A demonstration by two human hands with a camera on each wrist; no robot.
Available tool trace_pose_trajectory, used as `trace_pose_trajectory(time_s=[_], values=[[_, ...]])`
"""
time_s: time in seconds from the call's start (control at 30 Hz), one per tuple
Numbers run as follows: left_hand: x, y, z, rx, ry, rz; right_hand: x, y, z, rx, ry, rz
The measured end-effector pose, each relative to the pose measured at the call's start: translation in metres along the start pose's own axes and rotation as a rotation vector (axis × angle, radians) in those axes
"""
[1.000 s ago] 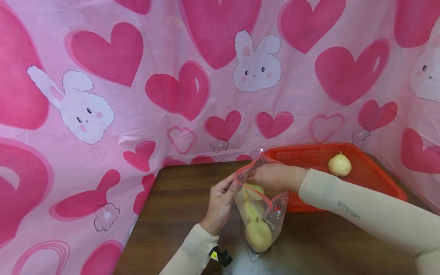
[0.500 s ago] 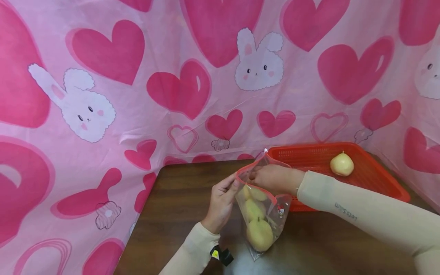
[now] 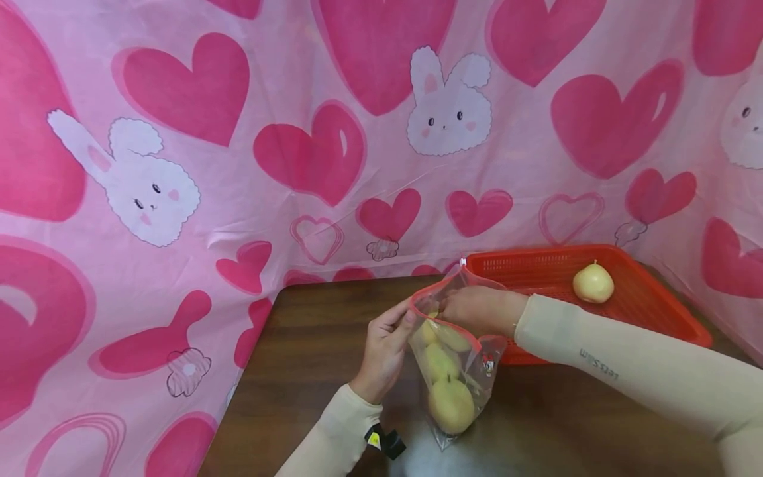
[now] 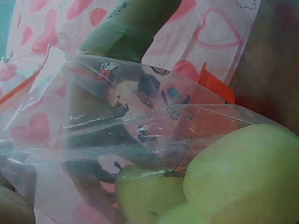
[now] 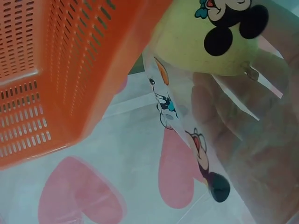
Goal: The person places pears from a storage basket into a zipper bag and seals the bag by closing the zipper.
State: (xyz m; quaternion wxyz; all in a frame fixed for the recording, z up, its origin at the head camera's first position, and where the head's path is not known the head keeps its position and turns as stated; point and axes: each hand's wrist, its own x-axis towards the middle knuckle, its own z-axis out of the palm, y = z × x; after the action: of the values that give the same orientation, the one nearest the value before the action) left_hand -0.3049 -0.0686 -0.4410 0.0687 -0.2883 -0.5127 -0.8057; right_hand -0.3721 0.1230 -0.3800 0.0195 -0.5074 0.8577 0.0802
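A clear zip bag [image 3: 488,366] with a red zip edge and cartoon prints stands mouth-up over the table. My left hand [image 3: 383,350] pinches its left rim between thumb and fingers. Several yellow pears are stacked inside, with one pear [image 3: 452,405] at the bottom. My right hand [image 3: 479,309] reaches through the mouth, its fingers just above the topmost pear. In the left wrist view, the right-hand fingers [image 4: 96,184] hang beside a stemmed pear [image 4: 147,191] behind the plastic. The right wrist view shows a pear [image 5: 196,44] next to that hand, through the printed film.
Behind the bag at the right is a red perforated plastic basket [image 3: 650,281], with a single pear [image 3: 593,283] in it. The brown wooden table [image 3: 316,344] ends at a pink curtain [image 3: 381,172] printed with hearts and rabbits.
Inside the bag, my right hand has drawn up slightly from the top pear, and more of the pear shows. The bag's mouth has shifted a little right; my left hand keeps its pinch.
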Motion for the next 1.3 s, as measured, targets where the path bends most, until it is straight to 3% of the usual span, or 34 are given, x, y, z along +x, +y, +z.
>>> trace_pose_trajectory(time_s=[0.37,0.6,0.77,1.0,1.3], values=[[-0.002,-0.001,0.001,-0.006,0.002,0.008,-0.002,0.002,0.001,0.021,-0.044,0.030],[-0.002,0.001,0.001,0.000,0.001,-0.007,-0.008,0.004,-0.002,-0.064,0.027,-0.032],[-0.003,0.001,0.000,0.000,0.011,-0.018,-0.012,0.003,-0.009,0.006,0.010,0.009],[-0.012,0.002,0.000,0.007,0.038,-0.052,-0.018,-0.007,-0.022,0.155,-0.112,0.136],[-0.005,0.004,0.000,0.011,0.033,-0.031,-0.036,-0.005,-0.046,0.153,-0.028,0.078]])
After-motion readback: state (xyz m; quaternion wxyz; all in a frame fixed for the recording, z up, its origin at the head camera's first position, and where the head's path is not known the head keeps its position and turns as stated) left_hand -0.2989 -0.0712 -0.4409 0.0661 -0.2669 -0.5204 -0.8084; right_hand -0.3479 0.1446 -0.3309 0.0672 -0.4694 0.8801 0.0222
